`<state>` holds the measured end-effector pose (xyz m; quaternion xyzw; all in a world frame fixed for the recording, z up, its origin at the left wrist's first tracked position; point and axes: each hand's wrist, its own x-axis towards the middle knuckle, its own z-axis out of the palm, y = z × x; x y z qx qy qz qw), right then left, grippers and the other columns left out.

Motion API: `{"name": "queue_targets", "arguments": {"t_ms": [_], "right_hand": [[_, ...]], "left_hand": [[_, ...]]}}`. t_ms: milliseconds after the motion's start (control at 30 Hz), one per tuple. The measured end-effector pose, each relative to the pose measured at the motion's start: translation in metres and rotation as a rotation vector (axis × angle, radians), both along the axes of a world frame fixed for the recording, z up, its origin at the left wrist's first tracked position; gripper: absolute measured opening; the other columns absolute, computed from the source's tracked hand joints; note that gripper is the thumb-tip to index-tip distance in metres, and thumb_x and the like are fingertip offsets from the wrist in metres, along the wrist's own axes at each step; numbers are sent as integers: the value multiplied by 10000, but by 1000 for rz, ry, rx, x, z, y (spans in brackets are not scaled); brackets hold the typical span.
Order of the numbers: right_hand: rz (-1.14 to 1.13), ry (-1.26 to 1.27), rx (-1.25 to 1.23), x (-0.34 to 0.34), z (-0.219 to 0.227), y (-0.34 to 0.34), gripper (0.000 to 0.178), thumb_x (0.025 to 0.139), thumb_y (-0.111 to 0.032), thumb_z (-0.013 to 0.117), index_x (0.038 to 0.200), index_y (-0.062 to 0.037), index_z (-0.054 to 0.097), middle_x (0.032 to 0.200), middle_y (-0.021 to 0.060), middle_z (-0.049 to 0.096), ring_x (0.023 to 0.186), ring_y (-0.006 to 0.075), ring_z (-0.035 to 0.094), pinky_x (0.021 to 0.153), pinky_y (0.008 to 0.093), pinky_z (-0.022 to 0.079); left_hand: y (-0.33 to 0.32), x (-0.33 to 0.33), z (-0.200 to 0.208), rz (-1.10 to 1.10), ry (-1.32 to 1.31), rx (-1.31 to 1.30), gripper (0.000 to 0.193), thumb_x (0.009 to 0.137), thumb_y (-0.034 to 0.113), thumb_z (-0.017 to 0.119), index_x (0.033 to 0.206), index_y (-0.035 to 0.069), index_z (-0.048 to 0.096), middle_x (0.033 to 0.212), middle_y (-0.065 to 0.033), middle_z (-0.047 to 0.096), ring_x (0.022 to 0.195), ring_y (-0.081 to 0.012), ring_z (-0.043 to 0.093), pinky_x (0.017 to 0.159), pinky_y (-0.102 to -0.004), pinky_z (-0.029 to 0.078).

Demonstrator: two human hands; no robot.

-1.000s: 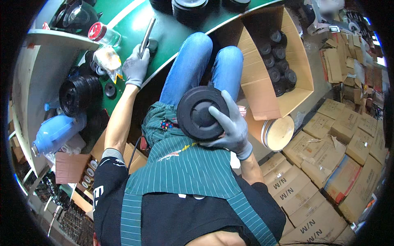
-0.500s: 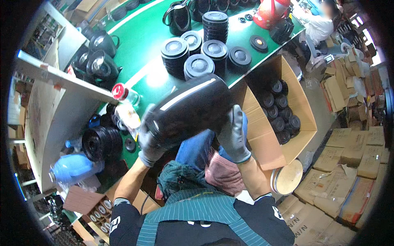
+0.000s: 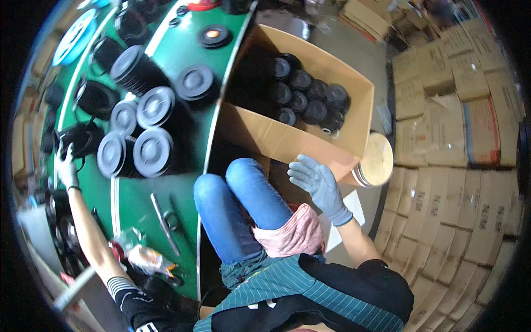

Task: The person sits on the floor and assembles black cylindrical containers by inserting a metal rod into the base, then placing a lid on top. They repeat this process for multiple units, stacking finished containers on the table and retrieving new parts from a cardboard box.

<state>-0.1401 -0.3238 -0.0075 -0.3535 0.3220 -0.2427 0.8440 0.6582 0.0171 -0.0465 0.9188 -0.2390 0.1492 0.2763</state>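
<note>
Two gloved hands are spread wide apart. The left hand (image 3: 67, 169) stretches across the green tabletop (image 3: 185, 191), fingers parted at the near edge of a glossy black vessel with a looped handle (image 3: 82, 138); whether they touch it, I cannot tell. The right hand (image 3: 319, 185) is open, holding nothing, near the flap of a brown cardboard box (image 3: 360, 119). For so long a reach, it seems best to steer the left forearm clear of the stacks of round black lids (image 3: 152, 152) beside the vessel, and to handle the vessel by its body or handle without knocking its neighbours.

Half a second earlier, both hands held a large, rounded black body over the lap; now the lap bears only a crumpled pink cloth (image 3: 290, 232). The silver metal tube (image 3: 165, 224), in the left hand a second ago, lies on the tabletop.
</note>
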Motion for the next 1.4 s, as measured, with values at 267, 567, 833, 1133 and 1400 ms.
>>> {"name": "queue_targets", "arguments": {"t_ms": [267, 567, 833, 1133, 1400], "right_hand": [[-163, 237, -176, -5, -71, -99, 569, 1171, -413, 456, 1538, 14, 539, 1446, 184, 671, 1305, 291, 682, 1155, 439, 530], [-240, 661, -415, 37, -277, -300, 414, 1110, -353, 599, 1387, -62, 703, 1217, 107, 766, 999, 229, 741, 877, 386, 567], [-63, 1229, -1271, 136, -328, -407, 524, 1012, -224, 568, 1508, -56, 574, 1646, 265, 425, 1433, 507, 480, 1181, 583, 427], [-296, 1120, -1006, 190, -344, -467, 430, 1014, -168, 576, 1424, -44, 620, 1536, 273, 506, 1375, 503, 483, 1158, 552, 426], [-744, 1265, -1509, 135, -268, -418, 696, 932, -255, 772, 1445, 115, 481, 1551, 372, 339, 1407, 526, 377, 1195, 607, 309]], "left_hand": [[1, 51, 53, -225, -16, 170, 637, 1128, 327, 603, 1645, -1, 428, 1665, -202, 489, 1513, -288, 484, 1263, -397, 342], [-121, -427, 80, -921, 228, 374, 427, 952, 192, 675, 1335, 4, 703, 1336, -187, 712, 1315, -368, 640, 1205, -568, 427], [-157, -531, 35, -830, 306, 554, 484, 915, 367, 686, 1330, 119, 706, 1344, -106, 657, 1392, -388, 520, 1243, -697, 291], [-165, -519, 36, -904, 300, 591, 558, 920, 386, 649, 1370, 57, 652, 1371, -158, 659, 1337, -450, 560, 1191, -750, 319], [-172, -506, 44, -900, 356, 662, 531, 988, 340, 567, 1392, 3, 637, 1404, -209, 643, 1374, -437, 566, 1206, -712, 343]]}}
